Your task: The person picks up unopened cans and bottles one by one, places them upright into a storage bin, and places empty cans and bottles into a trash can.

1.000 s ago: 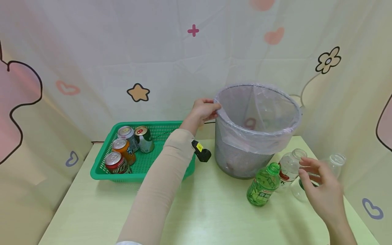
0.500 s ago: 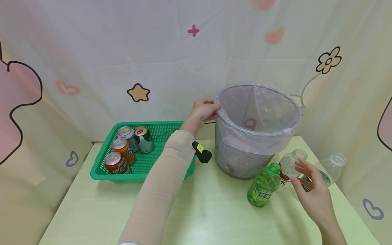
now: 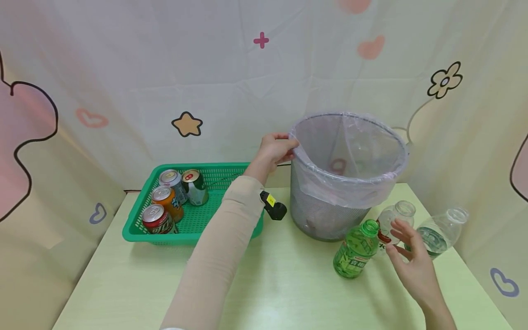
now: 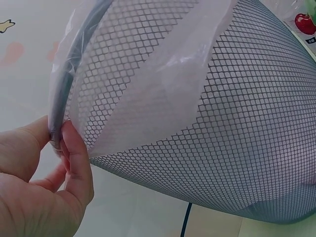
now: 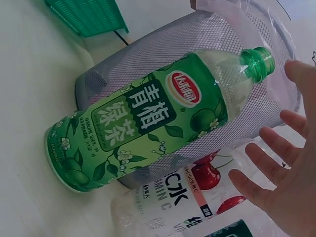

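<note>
In the head view my left hand point(image 3: 274, 151) pinches the rim of a grey mesh trash can point(image 3: 315, 220) lined with a thin translucent plastic bag point(image 3: 338, 190). Thumb and fingers sit on either side of the bagged rim in the left wrist view. My right hand point(image 3: 416, 270) holds nothing, its fingers apart. It hovers just right of an uncapped green tea bottle point(image 5: 143, 118) that stands upright before the can. A clear bottle with a cherry label point(image 3: 383, 222) stands behind these fingers, partly hidden. Farther right is another clear bottle point(image 3: 439, 236) with a dark green label, tilted.
A green plastic basket point(image 3: 132, 229) on the left of the pale table point(image 3: 264, 284) holds several drink cans point(image 3: 165, 201). My left forearm point(image 3: 222, 238) crosses in front of its right side. A patterned curtain point(image 3: 231, 91) closes off the back and sides.
My right hand has moved left from the clear bottles toward the green tea bottle. The rightmost clear bottle now shows more fully. My left hand keeps its grip on the trash can's rim.
</note>
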Demonstrator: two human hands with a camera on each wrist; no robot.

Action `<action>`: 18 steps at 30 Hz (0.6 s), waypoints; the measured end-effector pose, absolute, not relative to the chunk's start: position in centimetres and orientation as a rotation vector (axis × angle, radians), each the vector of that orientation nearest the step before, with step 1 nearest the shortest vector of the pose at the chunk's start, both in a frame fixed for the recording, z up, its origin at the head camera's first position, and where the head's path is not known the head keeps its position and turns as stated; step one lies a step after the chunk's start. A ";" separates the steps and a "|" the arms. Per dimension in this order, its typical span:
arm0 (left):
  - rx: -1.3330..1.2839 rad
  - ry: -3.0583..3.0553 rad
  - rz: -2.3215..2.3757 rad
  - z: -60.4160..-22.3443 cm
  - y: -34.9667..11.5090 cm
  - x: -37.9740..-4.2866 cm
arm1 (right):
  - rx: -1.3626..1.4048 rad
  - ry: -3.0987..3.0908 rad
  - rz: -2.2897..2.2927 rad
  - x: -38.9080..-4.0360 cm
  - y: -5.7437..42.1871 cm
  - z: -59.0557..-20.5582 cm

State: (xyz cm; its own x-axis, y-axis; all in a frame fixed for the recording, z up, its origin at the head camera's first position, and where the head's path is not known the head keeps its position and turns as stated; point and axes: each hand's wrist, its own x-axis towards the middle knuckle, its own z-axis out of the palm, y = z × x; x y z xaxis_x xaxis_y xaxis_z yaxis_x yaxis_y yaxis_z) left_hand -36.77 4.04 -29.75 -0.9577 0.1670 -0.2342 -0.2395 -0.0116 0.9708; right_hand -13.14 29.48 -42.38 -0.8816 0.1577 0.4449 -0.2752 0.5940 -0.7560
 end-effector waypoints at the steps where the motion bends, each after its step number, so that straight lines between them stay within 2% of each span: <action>1: -0.077 1.986 2.052 -29.7 4.1 -36.8 | 0.100 -2.345 1.242 -13.2 29.5 -42.6; 18: -0.091 1.998 2.065 -29.8 4.2 -36.5 | 0.195 -2.335 1.405 -13.6 28.6 -44.9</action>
